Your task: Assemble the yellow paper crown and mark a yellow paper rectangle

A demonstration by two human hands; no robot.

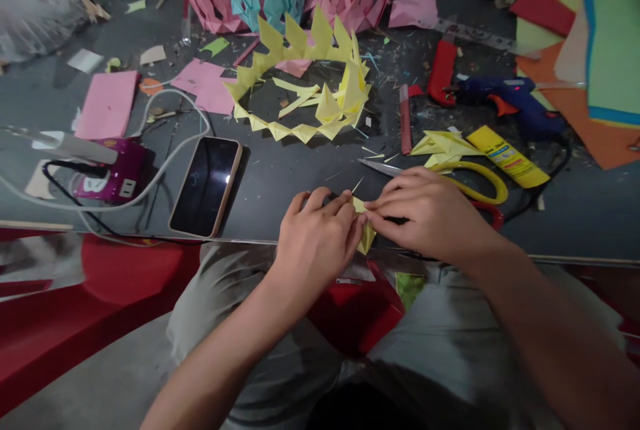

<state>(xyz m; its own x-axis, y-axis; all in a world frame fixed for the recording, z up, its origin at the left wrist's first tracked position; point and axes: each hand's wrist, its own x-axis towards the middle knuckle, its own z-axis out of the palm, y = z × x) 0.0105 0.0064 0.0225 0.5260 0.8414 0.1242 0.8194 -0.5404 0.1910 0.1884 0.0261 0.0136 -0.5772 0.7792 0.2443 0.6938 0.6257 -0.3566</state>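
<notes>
Head view: left hand (317,227) and right hand (425,213) both pinch a small folded yellow paper (367,242) at the front edge of the counter (265,200) (left fingertips partly hidden). Scissors (484,177) lie partly covered by the right hand; phone (205,187) sits left of the left hand. Spiky yellow paper ring (321,33) stands beyond, glue gun (533,105) off right.

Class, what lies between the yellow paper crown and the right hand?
The head view shows a scissor blade and thin pale slivers between the yellow paper crown and the right hand.
</notes>
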